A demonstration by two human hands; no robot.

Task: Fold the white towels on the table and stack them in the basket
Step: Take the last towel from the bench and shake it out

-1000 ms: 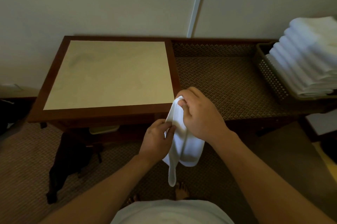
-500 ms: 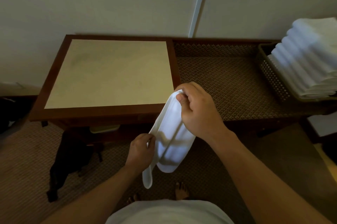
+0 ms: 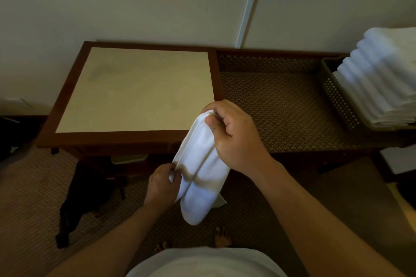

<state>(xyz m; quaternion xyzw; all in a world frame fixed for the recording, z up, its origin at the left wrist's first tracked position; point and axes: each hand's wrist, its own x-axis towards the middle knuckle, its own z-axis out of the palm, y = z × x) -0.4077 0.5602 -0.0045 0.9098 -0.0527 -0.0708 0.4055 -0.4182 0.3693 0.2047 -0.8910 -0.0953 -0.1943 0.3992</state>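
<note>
A white towel [image 3: 199, 171] hangs in the air in front of the table's near edge, doubled over with its fold drooping toward the floor. My right hand [image 3: 234, 132] pinches the towel's upper end near the table's front right corner. My left hand [image 3: 163, 183] grips the towel's lower left edge, below the tabletop. The square table [image 3: 139, 87] has a pale top in a dark wooden frame. At the far right a perforated basket [image 3: 335, 94] holds a tall stack of folded white towels [image 3: 382, 78].
A low bench with a patterned woven surface [image 3: 281, 105] runs from the table to the basket. A dark garment [image 3: 87, 193] hangs under the table's left side. Patterned carpet covers the floor, where bare toes [image 3: 221, 237] show. A wall stands behind.
My left hand slid down and left along the towel, away from the right hand, stretching it out. The hanging fold has drawn up into a fuller doubled shape.
</note>
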